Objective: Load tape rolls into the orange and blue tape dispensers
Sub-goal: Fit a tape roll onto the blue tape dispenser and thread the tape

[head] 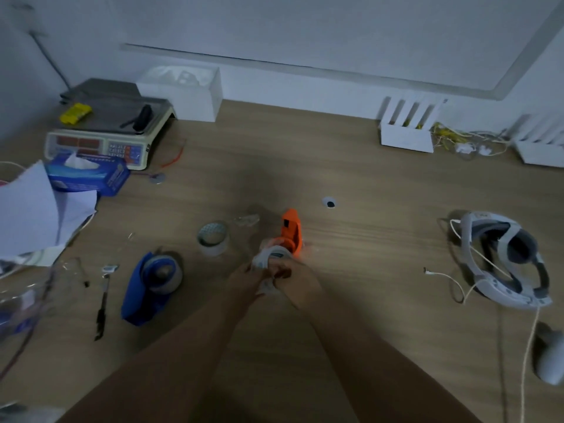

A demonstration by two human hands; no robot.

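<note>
The orange tape dispenser [291, 232] lies on the wooden desk [366, 193] at the centre. A clear tape roll [274, 254] sits at its near end. My left hand [244, 280] and my right hand [297, 280] both grip that roll from the near side, fingers curled around it. The blue tape dispenser [146, 290] lies to the left with a tape roll [163, 273] in it. A spare tape roll [213, 238] stands between the two dispensers.
A weighing scale [106, 132], a tissue box [88, 177] and loose papers [33, 212] fill the left. A black pen [102, 309] lies by the blue dispenser. A headset [503, 257] with cables is at the right. White boxes line the wall.
</note>
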